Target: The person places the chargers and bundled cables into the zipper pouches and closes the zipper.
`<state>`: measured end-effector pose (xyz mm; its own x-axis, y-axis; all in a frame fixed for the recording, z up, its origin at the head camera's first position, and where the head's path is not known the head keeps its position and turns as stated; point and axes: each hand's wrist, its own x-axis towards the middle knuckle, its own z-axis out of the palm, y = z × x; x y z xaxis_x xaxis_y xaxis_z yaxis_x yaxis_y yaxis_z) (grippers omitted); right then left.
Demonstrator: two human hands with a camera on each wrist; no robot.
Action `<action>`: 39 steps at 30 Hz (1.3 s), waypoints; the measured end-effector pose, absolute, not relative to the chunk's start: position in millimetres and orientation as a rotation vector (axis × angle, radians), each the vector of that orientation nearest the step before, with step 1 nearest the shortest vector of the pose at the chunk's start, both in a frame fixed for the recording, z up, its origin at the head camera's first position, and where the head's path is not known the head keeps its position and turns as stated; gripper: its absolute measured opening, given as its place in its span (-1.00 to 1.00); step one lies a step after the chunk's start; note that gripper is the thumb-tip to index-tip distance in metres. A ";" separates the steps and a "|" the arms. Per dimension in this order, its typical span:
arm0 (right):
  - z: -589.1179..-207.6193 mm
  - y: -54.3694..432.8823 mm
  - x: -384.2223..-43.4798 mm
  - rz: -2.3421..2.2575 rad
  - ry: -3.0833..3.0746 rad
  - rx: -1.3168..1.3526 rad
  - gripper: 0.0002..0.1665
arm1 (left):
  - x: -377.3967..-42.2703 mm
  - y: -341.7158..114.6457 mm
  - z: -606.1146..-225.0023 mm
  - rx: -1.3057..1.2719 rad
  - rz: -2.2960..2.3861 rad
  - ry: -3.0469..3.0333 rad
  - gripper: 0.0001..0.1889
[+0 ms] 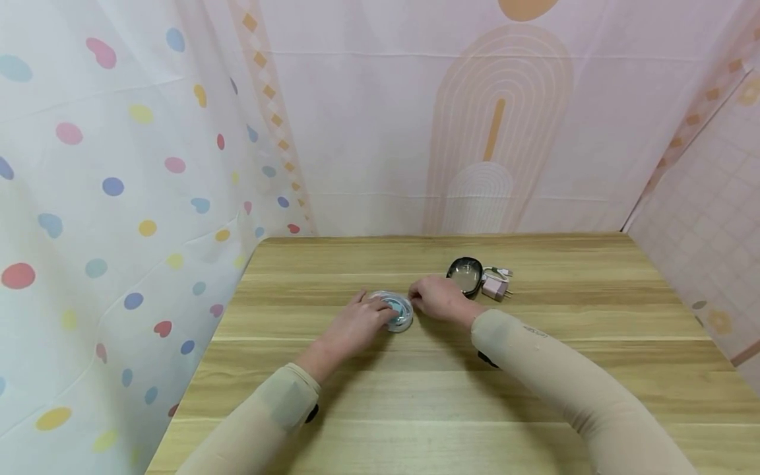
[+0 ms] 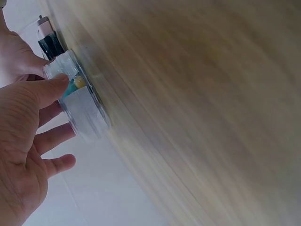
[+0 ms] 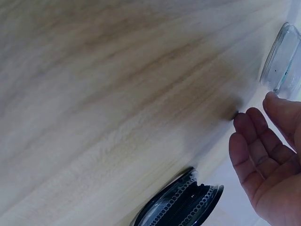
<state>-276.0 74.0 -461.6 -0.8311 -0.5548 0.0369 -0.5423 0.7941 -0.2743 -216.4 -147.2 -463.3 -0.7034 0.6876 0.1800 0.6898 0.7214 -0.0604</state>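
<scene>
A clear round plastic case (image 1: 406,323), with what looks like a pale coil and teal and yellow bits inside, sits on the wooden table. My left hand (image 1: 359,323) grips it from the left. In the left wrist view the thumb lies on the near side of the case (image 2: 84,113) and other fingers reach behind it. My right hand (image 1: 442,298) is at the case's right edge, its thumb close to the rim in the right wrist view. Its other fingers (image 3: 244,129) are loosely bent with nothing seen between them; contact with the case is unclear.
Just beyond my right hand lies a black round case (image 1: 465,277) with a see-through middle. Beside it are a pinkish plug charger (image 1: 495,288) and a white cable (image 1: 502,272). Patterned curtains (image 1: 368,132) hang behind and beside the wooden table (image 1: 392,402).
</scene>
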 end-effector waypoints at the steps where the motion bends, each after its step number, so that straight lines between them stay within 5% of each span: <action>1: -461.7 74.0 -276.0 -0.428 2.933 -0.899 -0.88 | -216.6 -146.9 -463.7 -1.101 -0.032 -2.737 -0.74; 39: -464.7 94.6 -266.7 -0.424 2.881 -1.104 -0.92 | -219.6 -131.8 -467.5 -0.918 -0.276 -2.785 -0.84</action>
